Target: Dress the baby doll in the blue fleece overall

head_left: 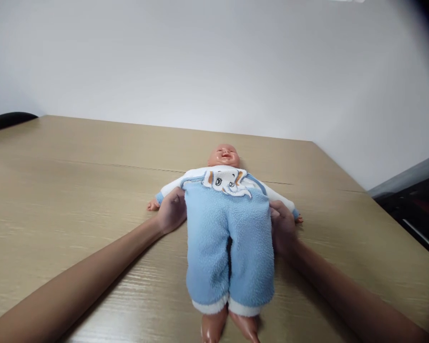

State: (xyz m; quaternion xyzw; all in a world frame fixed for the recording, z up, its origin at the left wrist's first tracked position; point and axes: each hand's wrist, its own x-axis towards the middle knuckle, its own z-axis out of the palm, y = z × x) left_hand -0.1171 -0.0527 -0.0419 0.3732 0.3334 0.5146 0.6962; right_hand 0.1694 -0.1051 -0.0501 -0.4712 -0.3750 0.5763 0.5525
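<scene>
Lying on its back by the middle of the near edge of a pale, wood-grain laminate worktop (57, 190) is a glossy plastic baby doll (224, 156), head toward the far edge; its smooth bare feet (214, 327) reach the near edge. It wears fluffy pale-blue fleece trousers (229, 238), nubbly in texture, with white ribbed cuffs at the ankles; above them sits a white long-sleeved top (257, 186) with blue cuffs and a stitched elephant patch on the chest. The person's left hand (171, 210) is curled tight against the trousers at the waist on one side, fingers closed on the fleece; the right hand (282, 227) clasps the opposite side in the same way, and both bare forearms run back to the near corners. The doll's small plastic hands lie flat on the worktop just beyond each wrist; a thin seam crosses the worktop behind its shoulders. A plain white wall (200, 57) rises past the far edge; a rounded black shape (7, 119) shows at the far left corner; dark, blurred furniture (414, 205) stands off the right edge, well apart.
</scene>
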